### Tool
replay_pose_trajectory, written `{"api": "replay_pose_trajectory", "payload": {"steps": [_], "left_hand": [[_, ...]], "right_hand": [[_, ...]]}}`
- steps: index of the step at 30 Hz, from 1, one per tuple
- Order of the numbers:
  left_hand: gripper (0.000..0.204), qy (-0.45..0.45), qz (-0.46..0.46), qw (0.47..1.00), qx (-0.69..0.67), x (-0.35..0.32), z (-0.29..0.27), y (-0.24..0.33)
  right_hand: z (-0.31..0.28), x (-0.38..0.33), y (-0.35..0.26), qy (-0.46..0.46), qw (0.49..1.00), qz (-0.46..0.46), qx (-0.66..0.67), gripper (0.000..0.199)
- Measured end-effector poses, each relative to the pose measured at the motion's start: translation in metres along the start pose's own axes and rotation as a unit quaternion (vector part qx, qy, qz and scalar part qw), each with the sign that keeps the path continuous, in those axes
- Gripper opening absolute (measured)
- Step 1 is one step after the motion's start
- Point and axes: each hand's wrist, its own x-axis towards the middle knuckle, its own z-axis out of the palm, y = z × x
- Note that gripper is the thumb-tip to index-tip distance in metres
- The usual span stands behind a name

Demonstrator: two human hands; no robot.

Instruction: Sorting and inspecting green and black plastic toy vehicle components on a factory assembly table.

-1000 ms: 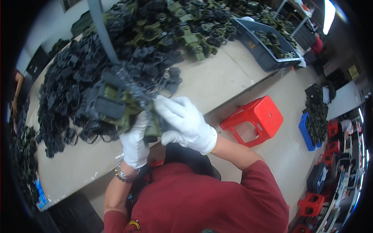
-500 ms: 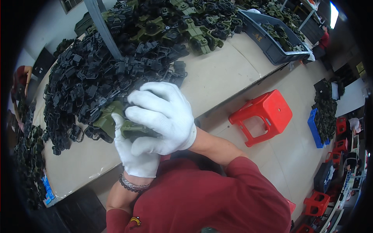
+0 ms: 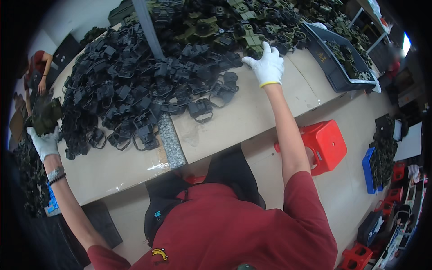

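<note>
My left hand, in a white glove, reaches far out to the left with its fingers apart. Just beyond its fingertips is a blurred green toy vehicle part, above the pile at the table's left end. At the other side, my gloved right hand stretches forward over the table, fingers spread. Its fingertips are at the near end of a green toy vehicle body; whether they touch it I cannot tell. Between my hands lies a big heap of dark grey plastic parts.
More green toy vehicles are heaped at the back, behind a metal post. A grey crate of parts stands at the right. A red stool is beside the table. At the far left, a person in red reaches down.
My hands were together around a green toy vehicle part over the near table. They have parted: the left went far left, the right forward and right to the green vehicles.
</note>
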Motion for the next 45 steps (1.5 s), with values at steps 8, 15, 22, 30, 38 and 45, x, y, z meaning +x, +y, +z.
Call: {"api": "replay_pose_trajectory", "payload": {"steps": [8, 15, 22, 30, 38, 45], "left_hand": [[0.051, -0.105, 0.083, 0.983, 0.128, -0.113, 0.017, -0.078], [0.023, -0.413, 0.012, 0.896, 0.162, -0.248, 0.041, -0.128], [0.024, -0.506, -0.132, 0.843, 0.129, -0.278, 0.077, -0.173], [0.022, -0.518, -0.249, 0.809, 0.123, -0.285, 0.104, -0.194], [0.023, -0.518, -0.237, 0.811, 0.133, -0.292, 0.1, -0.198], [0.024, -0.548, -0.204, 0.799, 0.14, -0.298, 0.096, -0.2]], "right_hand": [[0.072, 0.016, 0.042, 0.085, 0.973, -0.029, 0.214, 0.038], [0.026, 0.02, 0.061, 0.123, 0.779, 0.198, 0.583, 0.019], [-0.006, 0.008, 0.078, -0.072, 0.525, 0.358, 0.769, 0.037], [-0.022, -0.019, 0.036, -0.072, 0.551, 0.319, 0.768, 0.036], [-0.056, -0.011, 0.026, 0.283, 0.936, -0.132, 0.16, 0.022], [-0.057, 0.015, 0.03, 0.295, 0.922, -0.09, 0.236, 0.023]]}}
